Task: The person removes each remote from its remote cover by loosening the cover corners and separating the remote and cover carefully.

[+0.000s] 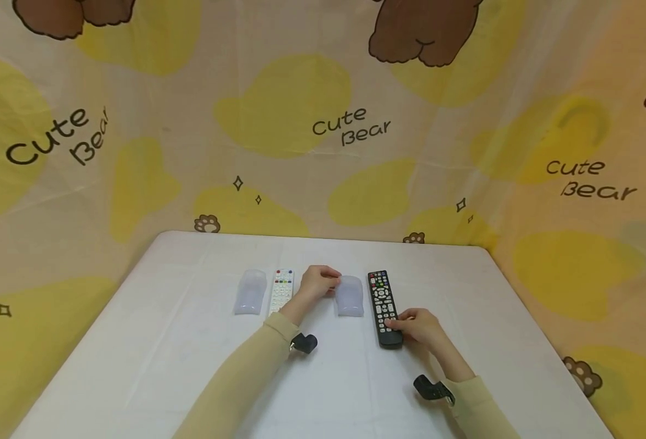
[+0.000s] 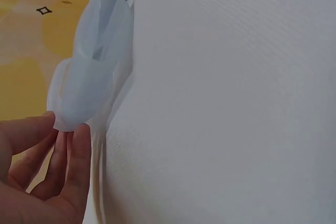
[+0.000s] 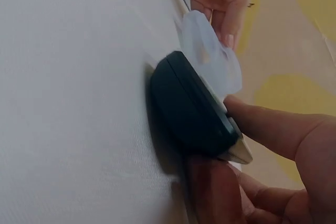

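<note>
My left hand [image 1: 319, 281] pinches the upper left edge of a translucent, pale silicone remote cover [image 1: 349, 297]. In the left wrist view, the thumb and fingertips meet at the rim of the cover [image 2: 94, 72], whose near end gapes. My right hand [image 1: 422, 326] grips the lower end of a black remote control [image 1: 384, 309], thumb on its button face. The right wrist view shows the black remote [image 3: 191, 108] end-on and tilted, with fingers beneath its edge. Its far end lies to the right of the cover.
A white remote control [image 1: 281, 289] lies left of my left hand, its lower end hidden by the wrist. Beside it is a second translucent cover [image 1: 250, 292]. All are on a white table [image 1: 191, 366], with a patterned cloth [image 1: 284, 110] hanging behind.
</note>
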### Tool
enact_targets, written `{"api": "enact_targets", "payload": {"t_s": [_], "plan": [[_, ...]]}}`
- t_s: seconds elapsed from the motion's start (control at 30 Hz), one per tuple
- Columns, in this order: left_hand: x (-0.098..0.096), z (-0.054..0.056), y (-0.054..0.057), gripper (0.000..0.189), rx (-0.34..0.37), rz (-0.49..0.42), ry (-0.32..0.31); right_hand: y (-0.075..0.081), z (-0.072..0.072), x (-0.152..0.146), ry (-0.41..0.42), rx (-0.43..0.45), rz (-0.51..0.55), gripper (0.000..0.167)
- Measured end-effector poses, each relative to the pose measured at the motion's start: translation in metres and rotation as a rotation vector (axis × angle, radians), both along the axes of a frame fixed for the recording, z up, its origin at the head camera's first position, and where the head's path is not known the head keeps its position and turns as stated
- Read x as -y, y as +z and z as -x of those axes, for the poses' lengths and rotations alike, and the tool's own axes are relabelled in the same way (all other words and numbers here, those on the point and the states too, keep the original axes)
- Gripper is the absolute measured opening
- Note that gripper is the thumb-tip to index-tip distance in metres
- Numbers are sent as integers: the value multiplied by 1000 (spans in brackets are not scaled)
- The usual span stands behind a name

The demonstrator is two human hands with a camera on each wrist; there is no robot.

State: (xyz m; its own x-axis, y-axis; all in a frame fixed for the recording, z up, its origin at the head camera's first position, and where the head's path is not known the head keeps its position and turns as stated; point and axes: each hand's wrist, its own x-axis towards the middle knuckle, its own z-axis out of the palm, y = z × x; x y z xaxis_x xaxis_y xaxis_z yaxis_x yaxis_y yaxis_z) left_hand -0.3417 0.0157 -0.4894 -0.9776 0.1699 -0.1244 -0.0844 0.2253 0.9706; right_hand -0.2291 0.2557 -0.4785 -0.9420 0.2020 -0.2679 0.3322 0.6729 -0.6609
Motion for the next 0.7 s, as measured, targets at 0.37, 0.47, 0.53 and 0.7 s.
{"api": "enact_targets", "payload": {"t_s": [0.37,0.47,0.53,0.7], "plan": [[3,1,-4,15,26,30,31,-3,1,-3,10,1,-77,52],[3,0,-3,15,32,29,44,-4,1,-4,28,-8,-90,53],[3,-1,-3,16,36,29,54,-4,2,-4,31,-9,-83,53],[6,-3,3,25,50,5,69,0,2,-6,29,-7,-42,52]]}}
